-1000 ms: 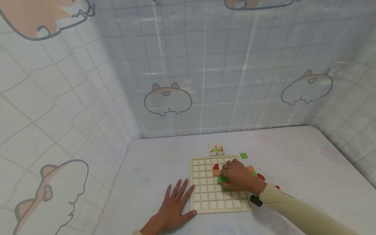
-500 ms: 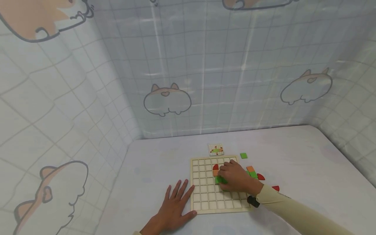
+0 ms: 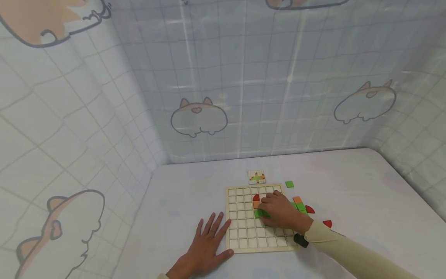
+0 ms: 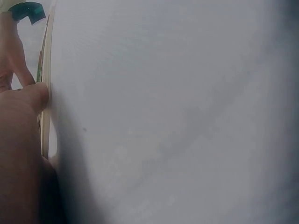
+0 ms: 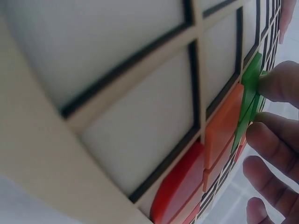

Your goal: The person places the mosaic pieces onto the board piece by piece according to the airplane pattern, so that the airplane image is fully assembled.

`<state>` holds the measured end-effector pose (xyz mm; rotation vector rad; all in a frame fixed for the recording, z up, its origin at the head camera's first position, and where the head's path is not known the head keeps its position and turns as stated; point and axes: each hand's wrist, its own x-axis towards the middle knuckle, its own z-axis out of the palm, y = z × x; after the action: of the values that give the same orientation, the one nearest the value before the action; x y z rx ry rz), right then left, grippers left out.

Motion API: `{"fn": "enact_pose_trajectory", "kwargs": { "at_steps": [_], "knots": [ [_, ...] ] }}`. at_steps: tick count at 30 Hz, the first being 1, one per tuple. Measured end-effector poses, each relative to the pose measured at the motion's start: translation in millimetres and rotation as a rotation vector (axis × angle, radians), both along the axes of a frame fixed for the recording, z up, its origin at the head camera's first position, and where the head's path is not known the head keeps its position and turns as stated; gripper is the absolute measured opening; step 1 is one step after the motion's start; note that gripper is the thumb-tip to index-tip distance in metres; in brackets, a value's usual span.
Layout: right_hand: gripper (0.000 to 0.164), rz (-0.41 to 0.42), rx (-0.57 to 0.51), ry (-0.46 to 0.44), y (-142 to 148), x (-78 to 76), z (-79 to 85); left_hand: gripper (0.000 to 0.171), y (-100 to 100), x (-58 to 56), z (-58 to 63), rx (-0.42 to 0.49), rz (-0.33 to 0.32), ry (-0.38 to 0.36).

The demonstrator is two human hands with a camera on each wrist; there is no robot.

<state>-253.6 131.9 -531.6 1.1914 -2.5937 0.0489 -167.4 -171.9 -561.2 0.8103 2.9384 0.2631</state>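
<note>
- Reading this as a clock, we're putting the middle of the grid board [image 3: 242, 233] at the centre, with 12 away from us in the head view.
- The board lies flat on the bench [image 3: 188, 190]. Our left hand [image 3: 205, 248] is at 8 o'clock, fingers spread apart, index and thumb tips against the board's edge. Probably just steadying it.
- Our right hand [image 3: 278, 211] is over the middle, thumb and fingertips pinched on a green tile [image 3: 266, 213], right next to another green one [image 3: 258, 213] in the grid.
- Toward 12 on the grid there's an orange tile [image 3: 256, 204], then a red quarter-round [image 3: 256, 197] just beyond it.
- So we'd call this step seating a green tile, seemingly to match the picture card [image 3: 256, 177] at 12, off the board. Can't tell if it's fully down.
- Next move, we reckon: square it to the cell, press, let go.
- Spares: a lone green tile [image 3: 289, 184] between 1 and 2, loose orange [image 3: 297, 200] at 2, loose red [image 3: 327, 223] at 3.
</note>
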Motion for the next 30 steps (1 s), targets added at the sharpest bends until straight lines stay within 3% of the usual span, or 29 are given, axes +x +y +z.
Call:
{"fn": "enact_pose_trajectory", "kwargs": {
  "at_steps": [6, 11, 15, 21, 30],
  "knots": [
    [0.02, -0.019, -0.031, -0.037, -2, 1.2, 1.8, 0.082, -1, -0.5, -3.6, 0.016, -0.006, 0.022],
    [0.01, -0.051, -0.134, -0.161, -4, 2.6, 6.8, 0.083, 0, -1.1, -2.9, 0.003, -0.006, 0.013],
    [0.007, -0.067, -0.15, -0.228, -5, 2.8, 8.2, 0.084, 0, -0.5, -1.3, -0.015, 0.007, -0.027],
    [0.007, -0.07, -0.147, -0.212, -1, 1.4, 4.3, 0.084, 1, -0.9, -3.2, -0.001, 0.01, -0.043],
    [0.005, -0.132, -0.184, -0.203, 21, 2.8, 4.8, 0.083, 0, -0.4, -3.6, 0.007, 0.004, 0.003]
  ]
}}
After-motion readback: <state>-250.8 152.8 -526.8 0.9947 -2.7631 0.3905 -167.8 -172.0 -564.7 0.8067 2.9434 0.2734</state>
